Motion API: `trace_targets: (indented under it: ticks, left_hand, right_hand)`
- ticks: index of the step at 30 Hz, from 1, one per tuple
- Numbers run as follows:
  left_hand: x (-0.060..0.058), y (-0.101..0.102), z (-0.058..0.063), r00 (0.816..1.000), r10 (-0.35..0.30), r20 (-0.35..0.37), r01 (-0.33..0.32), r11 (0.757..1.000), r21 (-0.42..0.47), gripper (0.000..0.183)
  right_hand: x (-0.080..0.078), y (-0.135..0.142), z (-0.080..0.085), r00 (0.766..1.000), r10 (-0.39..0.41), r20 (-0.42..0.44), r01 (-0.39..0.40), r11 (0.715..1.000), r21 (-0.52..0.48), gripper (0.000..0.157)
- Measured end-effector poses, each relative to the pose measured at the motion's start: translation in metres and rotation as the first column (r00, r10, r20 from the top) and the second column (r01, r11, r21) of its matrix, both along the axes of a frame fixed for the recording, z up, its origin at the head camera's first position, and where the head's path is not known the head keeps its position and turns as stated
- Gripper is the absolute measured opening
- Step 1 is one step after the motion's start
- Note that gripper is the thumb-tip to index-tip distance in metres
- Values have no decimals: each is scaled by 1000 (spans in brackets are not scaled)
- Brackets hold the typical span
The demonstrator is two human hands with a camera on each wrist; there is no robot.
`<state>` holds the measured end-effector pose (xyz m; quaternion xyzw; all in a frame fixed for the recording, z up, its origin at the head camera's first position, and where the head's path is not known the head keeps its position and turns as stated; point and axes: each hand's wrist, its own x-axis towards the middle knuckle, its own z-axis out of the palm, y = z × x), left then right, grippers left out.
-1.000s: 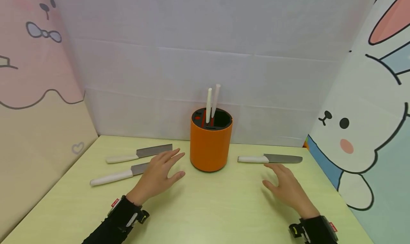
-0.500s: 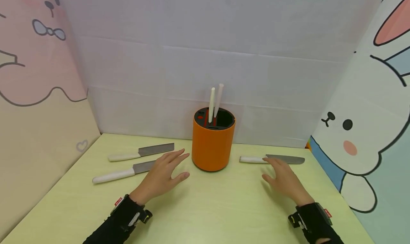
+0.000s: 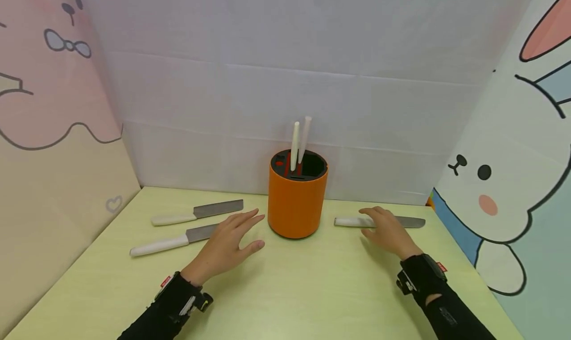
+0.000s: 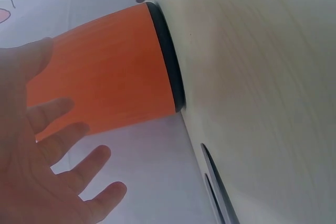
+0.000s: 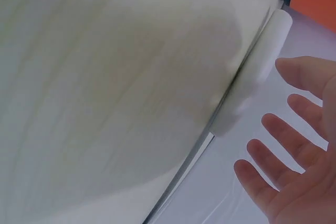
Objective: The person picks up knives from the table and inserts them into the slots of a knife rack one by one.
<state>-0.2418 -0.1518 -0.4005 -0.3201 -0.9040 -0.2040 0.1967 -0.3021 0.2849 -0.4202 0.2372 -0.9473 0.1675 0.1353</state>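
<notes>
My right hand (image 3: 387,231) hovers over a white-handled knife (image 3: 352,222) lying on the table at the right. Its fingers are spread above the handle (image 5: 252,77), with nothing in them. Over the left part of the table is my left hand (image 3: 223,243), fingers loosely extended and holding nothing. It partly covers the blade of the nearer left knife (image 3: 160,246); a second white-handled knife (image 3: 174,219) with a squared blade lies behind. Between the hands stands an orange round knife block (image 3: 294,206), two white handles (image 3: 294,146) rising from its black top.
The pale yellow table (image 3: 285,290) runs back to a white sheeted wall (image 3: 200,97). A pink and cream panel (image 3: 58,191) borders it on the left, and a panel with a cartoon rabbit (image 3: 504,191) on the right.
My right hand has moved forward and slightly left, from in front of the right knife to over its handle. The left hand holds nearly the same place; the view has shifted slightly.
</notes>
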Motion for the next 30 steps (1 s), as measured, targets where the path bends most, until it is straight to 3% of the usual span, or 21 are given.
trace_targets:
  ticks: [15,30]
  left_hand:
    - [-2,0,-4,1000,-12,3,12,1000,-8,61]
    - [0,-1,-1,1000,-6,18,6,1000,-16,61]
  right_hand:
    - [-21,-5,-10,1000,-28,10,28,998,60,41]
    - [-26,-6,-11,998,8,-64,0,992,125,29]
